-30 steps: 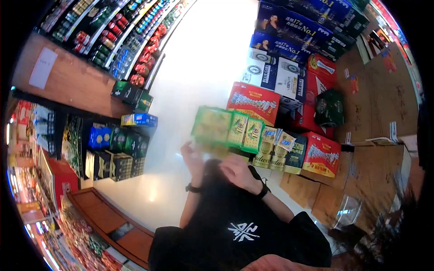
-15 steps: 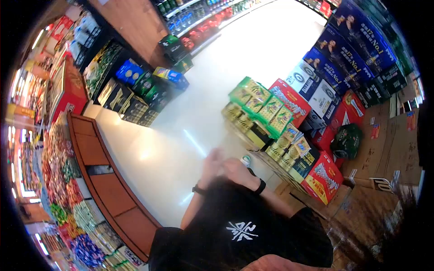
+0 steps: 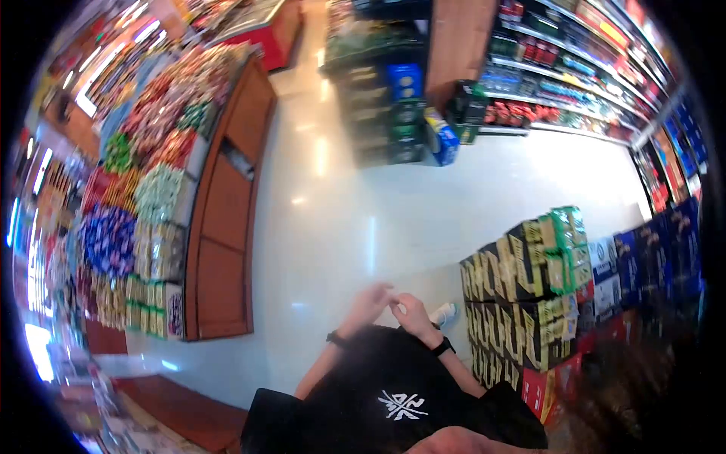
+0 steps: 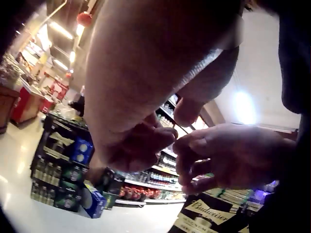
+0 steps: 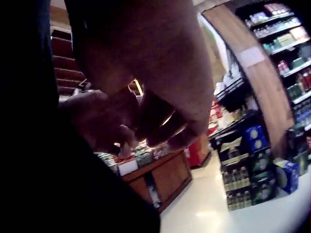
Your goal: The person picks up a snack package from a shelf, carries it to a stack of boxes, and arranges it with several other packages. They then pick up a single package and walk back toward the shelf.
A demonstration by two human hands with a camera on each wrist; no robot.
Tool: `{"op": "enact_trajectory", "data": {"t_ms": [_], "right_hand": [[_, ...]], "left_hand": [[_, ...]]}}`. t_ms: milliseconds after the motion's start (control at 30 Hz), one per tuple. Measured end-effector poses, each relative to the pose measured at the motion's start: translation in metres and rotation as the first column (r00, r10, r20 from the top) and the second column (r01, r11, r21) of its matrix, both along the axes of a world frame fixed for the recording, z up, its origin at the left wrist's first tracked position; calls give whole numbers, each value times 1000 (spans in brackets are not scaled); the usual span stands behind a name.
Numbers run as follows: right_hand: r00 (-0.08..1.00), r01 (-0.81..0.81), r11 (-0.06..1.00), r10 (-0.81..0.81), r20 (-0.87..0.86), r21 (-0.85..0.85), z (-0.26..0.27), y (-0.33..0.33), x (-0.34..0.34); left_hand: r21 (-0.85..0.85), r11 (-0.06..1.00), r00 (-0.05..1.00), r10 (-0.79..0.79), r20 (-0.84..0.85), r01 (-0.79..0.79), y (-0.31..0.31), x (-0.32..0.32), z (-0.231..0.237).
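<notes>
Grip: both hands bare, no object seen in either. Left hand (image 3: 369,301) and right hand (image 3: 412,313) meet in front of the body, fingertips close together, fingers loosely bent, narrow gaps between them. Both wrist views are dark; cannot tell whether the fingertips actually touch. Black band (image 3: 338,340) on the left wrist, a second dark band (image 3: 442,347) on the right.

Nearest goods: a stack of black and gold cardboard beer cartons (image 3: 495,333), to the right of both hands and well apart from them, nearer the right hand. Left wrist view reads "Budweiser" on one carton. Green and clear plastic-wrapped packs (image 3: 566,250) sit on top, at the stack's right side. A white shoe (image 3: 444,314) shows on the floor between right hand and stack.

Near: black short-sleeved shirt (image 3: 333,401) with a white emblem. Left: reddish-brown wooden display counter (image 3: 219,227) heaped with small packaged goods, blue-purple ones (image 3: 110,238) among them. Far: dark cartons piled beside a wood-faced pillar (image 3: 457,41); a blue and yellow box (image 3: 442,138) at their right. Far right: long shelves of bottles and cans (image 3: 560,94). Pale glossy floor (image 3: 333,227) between, with light reflections.
</notes>
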State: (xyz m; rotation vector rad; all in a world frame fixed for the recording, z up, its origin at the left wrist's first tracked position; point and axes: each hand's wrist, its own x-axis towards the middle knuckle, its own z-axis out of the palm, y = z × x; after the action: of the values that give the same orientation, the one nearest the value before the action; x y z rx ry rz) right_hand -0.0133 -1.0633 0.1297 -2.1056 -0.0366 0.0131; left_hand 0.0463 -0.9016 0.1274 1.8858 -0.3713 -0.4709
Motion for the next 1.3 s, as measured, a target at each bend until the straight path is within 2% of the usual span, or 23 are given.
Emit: {"op": "enact_trajectory", "data": {"t_ms": [100, 200, 233, 333, 433, 533, 633, 767, 867, 967, 1033, 1067, 1133, 1200, 1300], "right_hand": [[973, -230, 971, 229, 17, 59, 39, 60, 9], [930, -368, 929, 367, 31, 33, 19, 103, 21], [921, -377, 926, 373, 112, 14, 15, 118, 25], [797, -593, 802, 598, 89, -78, 6, 145, 32], [785, -618, 786, 617, 50, 22, -3, 179, 38], [680, -733, 680, 732, 31, 18, -6, 209, 57], [623, -782, 622, 782, 21, 35, -9, 246, 78], [493, -867, 496, 868, -58, 43, -2, 299, 113], [513, -855, 512, 858, 4, 81, -21, 337, 135], [493, -870, 484, 862, -121, -94, -32, 379, 164], [489, -868, 496, 862, -131, 22, -32, 399, 183], [485, -865, 496, 865, -126, 74, -32, 414, 197], [452, -892, 452, 890, -54, -24, -36, 442, 219], [402, -913, 402, 916, 11, -66, -45, 469, 234], [352, -934, 347, 935, -50, -89, -47, 510, 250]], "left_hand": [[-57, 986, 984, 147, -101, -154, 69, -13, 16], [-10, 975, 974, 221, -49, -222, 133, -25, -19], [3, 960, 959, 281, -28, -281, 147, -30, -24], [27, 905, 905, 426, -24, -425, 176, -53, -38], [6, 868, 866, 496, -61, -496, 205, -63, -21], [-77, 793, 796, 594, -118, -604, 233, -62, -4], [-139, 712, 726, 677, -120, -688, 264, -60, 16], [-43, 614, 614, 782, -105, -788, 305, -59, -28], [-12, 558, 557, 827, -75, -830, 342, -44, -42], [55, 518, 517, 855, -25, -854, 380, -23, -18], [129, 509, 519, 853, 60, -851, 402, -10, -2], [129, 524, 532, 846, 39, -842, 414, -2, 6], [121, 540, 544, 839, 1, -833, 436, 14, 20], [169, 486, 499, 866, 41, -858, 453, 25, 17], [195, 419, 434, 900, 45, -887, 474, 33, 15]]}}
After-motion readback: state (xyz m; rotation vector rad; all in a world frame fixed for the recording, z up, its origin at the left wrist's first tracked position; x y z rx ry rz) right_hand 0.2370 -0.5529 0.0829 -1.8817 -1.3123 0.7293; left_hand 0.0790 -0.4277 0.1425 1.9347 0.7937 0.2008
